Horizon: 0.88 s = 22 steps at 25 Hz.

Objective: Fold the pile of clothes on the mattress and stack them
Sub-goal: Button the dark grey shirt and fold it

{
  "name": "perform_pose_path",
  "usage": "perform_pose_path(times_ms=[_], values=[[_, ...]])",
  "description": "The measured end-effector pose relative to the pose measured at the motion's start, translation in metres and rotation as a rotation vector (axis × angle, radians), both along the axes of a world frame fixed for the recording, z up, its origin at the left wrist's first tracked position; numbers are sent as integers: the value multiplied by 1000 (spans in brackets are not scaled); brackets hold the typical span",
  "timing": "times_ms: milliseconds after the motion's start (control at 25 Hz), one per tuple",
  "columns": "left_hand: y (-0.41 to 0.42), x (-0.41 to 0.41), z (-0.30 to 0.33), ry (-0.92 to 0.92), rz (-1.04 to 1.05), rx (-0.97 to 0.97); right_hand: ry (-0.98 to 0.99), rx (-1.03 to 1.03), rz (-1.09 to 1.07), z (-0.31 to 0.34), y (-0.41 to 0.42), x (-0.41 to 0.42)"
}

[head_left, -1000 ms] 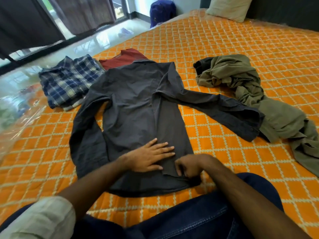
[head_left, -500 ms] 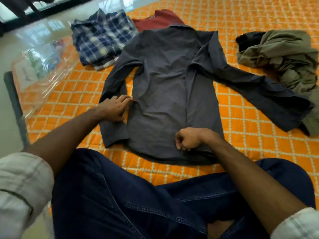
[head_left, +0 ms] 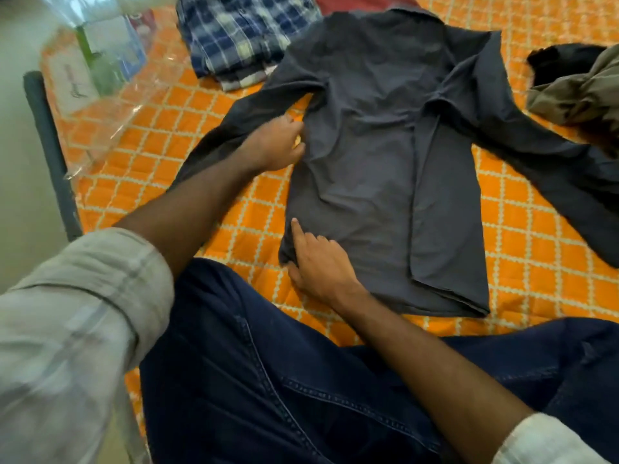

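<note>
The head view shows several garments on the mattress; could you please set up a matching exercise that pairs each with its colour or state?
Things:
1. Spread-out shirt
2. Checked shirt
3. Crumpled garment
4. Garment beyond the collar

Descriptions:
A. Olive, in a heap at the right edge
B. Dark grey, lying flat with both hands on it
C. Red, mostly hidden at the top
D. Blue and white, folded at the upper left

Pairs: 1-B, 2-D, 3-A, 4-C

The left hand is at the sleeve seam; the right hand is at the lower corner.
</note>
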<state>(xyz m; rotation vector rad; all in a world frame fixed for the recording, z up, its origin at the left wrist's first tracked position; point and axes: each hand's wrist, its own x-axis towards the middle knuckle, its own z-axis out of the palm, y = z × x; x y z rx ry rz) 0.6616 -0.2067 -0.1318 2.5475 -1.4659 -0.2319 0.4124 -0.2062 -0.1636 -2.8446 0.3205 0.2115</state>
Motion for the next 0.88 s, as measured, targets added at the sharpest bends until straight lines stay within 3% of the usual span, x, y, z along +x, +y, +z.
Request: perform_pose_path(times_ms=[80,200,360,440,520,600,640,760,800,880], values=[[-35,14,-12,467,249,-162,6,228,-49,3,-8,5],[-71,42,-24,871,655,-470,72,626,16,9,-34,-3],[-104,84,-30,1051,828,-630,199,785,126,14,-49,-2],[-109,109,-37,1204,975,-756,192,826,60,15,-49,6],[-109,122,-42,1156,1092,-862,49,768,-109,15,-44,12],[-109,124,-54,988,1118,-897,-81,518,-262,18,-32,18],[-110,118,-59,1029,1108,-907,-80,395,-311,21,-26,24],[-111,93,-68,1396,923,-849,109,143,-322,18,-4,45],[-111,89,-68,1437,854,-785,138,99,-316,16,3,52],[-114,94,-70,1323,780,-670,155,77,-319,12,11,60]])
